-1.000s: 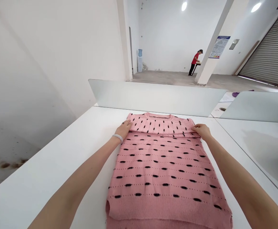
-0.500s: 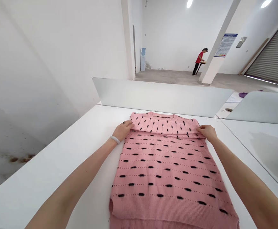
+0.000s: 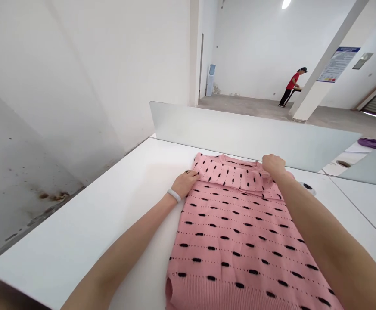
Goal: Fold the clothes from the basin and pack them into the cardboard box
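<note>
A pink knitted sweater (image 3: 236, 232) with black dashes lies on the white table, its neckline toward the divider and its ribbed hem nearest me. A sleeve is folded across its upper part. My left hand (image 3: 185, 182), with a ring and a pale bracelet, rests at the sweater's left edge by the folded sleeve, fingers together on the fabric. At the upper right shoulder my right hand (image 3: 273, 165) is closed on the pink knit, which bunches up under it. My fingertips there are partly hidden.
A frosted divider (image 3: 239, 129) stands behind the sweater on the white table (image 3: 136, 189). Right of my right wrist is a small white and black object (image 3: 308, 187). Purple cloth (image 3: 373, 142) and a tape roll (image 3: 343, 163) lie beyond. A person in red (image 3: 293, 84) stands far off.
My right hand has moved up from the right end of the folded sleeve to the shoulder, pulling up the fabric. The white and black object has come into view. The view has swung left.
</note>
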Available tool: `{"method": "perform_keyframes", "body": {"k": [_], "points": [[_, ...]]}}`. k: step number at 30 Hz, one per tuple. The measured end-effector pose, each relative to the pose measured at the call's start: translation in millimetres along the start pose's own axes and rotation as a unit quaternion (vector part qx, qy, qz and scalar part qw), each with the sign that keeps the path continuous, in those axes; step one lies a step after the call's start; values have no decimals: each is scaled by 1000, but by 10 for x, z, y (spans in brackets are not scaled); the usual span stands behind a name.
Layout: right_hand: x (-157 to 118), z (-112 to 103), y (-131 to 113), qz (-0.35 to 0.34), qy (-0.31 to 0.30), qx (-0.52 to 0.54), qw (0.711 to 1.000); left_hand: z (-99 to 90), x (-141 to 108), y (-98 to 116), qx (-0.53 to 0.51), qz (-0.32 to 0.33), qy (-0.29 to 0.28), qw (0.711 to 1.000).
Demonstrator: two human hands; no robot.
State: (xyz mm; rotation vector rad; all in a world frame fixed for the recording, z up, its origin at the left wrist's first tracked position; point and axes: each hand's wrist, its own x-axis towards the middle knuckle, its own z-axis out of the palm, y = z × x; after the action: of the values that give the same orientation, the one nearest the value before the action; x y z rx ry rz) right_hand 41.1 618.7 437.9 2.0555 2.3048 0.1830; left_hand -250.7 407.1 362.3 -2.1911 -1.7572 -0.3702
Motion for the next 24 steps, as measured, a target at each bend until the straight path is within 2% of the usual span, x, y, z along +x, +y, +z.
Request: {"method": "perform_keyframes", "body": {"k": [3, 7, 10, 14, 17, 21, 24], "points": [[2, -28, 423, 28, -22, -3, 999, 2, -10, 8, -9, -3, -6, 1000], [-186, 59, 1048, 55, -57, 22, 997, -21, 2, 20, -13, -14, -26, 999], [-365, 265, 1259, 67, -70, 55, 994, -49, 12, 32, -12, -19, -36, 999], [-504, 553, 1281, 98, -56, 73, 991, -70, 10, 41, -11, -23, -46, 999], [-530, 613, 1290, 118, -29, 64, 990, -65, 4, 41, -17, -29, -42, 999], [-459, 384, 1280, 146, 17, 58, 987, -44, 4, 41, -22, -33, -37, 999], [-302, 81, 996, 125, 76, 95, 985, -31, 1, 41, -24, -43, -21, 999]]}}
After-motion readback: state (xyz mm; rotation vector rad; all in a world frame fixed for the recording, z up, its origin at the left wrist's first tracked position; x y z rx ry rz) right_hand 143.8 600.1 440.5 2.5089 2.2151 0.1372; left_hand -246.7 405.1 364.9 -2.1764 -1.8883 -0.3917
